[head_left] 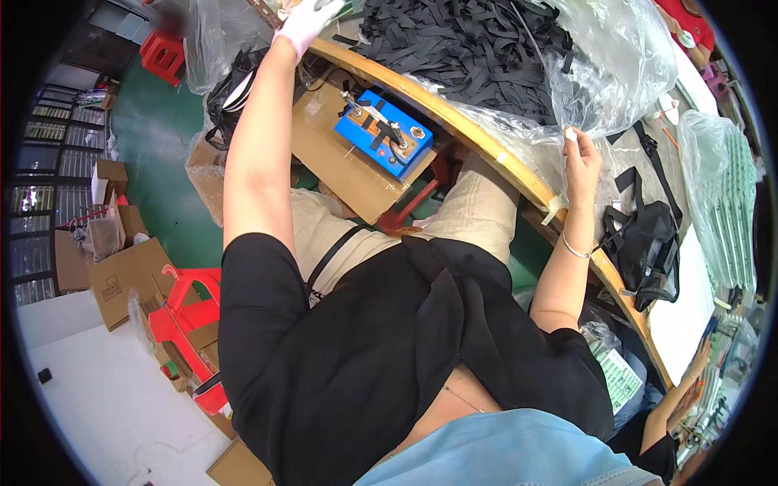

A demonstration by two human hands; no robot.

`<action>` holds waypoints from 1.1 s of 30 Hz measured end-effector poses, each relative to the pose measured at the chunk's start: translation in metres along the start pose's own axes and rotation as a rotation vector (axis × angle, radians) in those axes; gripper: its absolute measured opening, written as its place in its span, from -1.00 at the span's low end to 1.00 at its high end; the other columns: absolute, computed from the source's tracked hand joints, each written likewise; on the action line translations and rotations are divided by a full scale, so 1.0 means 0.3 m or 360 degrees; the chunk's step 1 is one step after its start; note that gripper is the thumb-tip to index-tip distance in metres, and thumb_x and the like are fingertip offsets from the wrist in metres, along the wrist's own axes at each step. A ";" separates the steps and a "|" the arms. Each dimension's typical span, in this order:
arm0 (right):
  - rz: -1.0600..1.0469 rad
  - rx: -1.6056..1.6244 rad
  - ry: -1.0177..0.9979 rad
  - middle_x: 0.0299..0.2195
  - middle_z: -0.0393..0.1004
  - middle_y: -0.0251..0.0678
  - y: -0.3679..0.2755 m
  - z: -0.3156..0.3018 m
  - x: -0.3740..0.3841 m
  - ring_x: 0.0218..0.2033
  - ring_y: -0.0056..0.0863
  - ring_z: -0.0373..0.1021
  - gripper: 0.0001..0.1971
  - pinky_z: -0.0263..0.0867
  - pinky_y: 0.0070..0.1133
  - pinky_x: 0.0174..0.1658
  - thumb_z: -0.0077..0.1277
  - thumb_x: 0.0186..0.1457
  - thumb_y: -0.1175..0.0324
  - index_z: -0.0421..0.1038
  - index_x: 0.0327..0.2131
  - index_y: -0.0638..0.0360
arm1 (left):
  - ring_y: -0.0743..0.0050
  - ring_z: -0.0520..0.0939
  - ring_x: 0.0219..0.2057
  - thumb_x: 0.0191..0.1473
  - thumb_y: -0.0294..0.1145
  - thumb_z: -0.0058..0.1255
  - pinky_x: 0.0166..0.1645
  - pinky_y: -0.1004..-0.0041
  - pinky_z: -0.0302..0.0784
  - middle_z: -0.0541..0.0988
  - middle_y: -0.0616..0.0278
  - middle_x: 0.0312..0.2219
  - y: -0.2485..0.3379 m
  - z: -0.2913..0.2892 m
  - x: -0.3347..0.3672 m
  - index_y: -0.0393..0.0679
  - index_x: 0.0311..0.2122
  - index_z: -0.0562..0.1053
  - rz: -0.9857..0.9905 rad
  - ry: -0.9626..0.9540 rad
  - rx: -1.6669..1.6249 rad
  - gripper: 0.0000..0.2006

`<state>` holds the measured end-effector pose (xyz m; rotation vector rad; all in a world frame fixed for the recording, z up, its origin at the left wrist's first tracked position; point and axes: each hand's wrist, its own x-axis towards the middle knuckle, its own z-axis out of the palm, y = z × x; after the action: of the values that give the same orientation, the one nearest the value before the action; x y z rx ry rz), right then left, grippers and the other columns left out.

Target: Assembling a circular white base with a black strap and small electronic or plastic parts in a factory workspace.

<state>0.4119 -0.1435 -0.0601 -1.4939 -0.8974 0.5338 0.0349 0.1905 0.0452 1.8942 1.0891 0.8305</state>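
Observation:
My left hand (308, 19), in a white glove, reaches over the wooden table edge at the top left. Its fingertips are partly cut off by the picture's rim, so their grip does not show. My right hand (583, 166) is bare-skinned with a bracelet on the wrist. Its fingers are curled at the edge of a clear plastic bag (604, 89), with a small white bit at the fingertips. Whether they pinch the plastic cannot be made out. A big heap of short black strap pieces (466, 61) lies on the plastic between my hands.
Under the table edge (454, 113), a blue box-shaped device (385, 134) sits on cardboard (332, 158). A black mesh item with straps (648, 243) lies right of my hand, near wrapped green strips (717, 198). Red stools (186, 324) and cartons (121, 279) stand left. A co-worker's arm (677, 397) shows lower right.

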 end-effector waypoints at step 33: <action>-0.0035 -0.0096 0.0006 -0.53 0.34 -0.58 0.010 0.010 0.005 -0.54 -0.85 0.16 -0.71 0.05 -0.82 -0.48 0.06 0.09 0.29 0.43 -0.20 0.32 | 0.46 0.54 -0.18 0.08 -0.35 -0.01 -0.11 0.50 0.45 0.53 0.20 -0.23 -0.050 -0.114 -0.246 -0.26 -0.09 0.40 0.0396 0.0876 -0.0514 -0.70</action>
<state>0.4112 -0.1402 -0.0630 -1.5370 -0.9331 0.4913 -0.0299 0.1396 0.0374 1.5806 0.9585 1.6335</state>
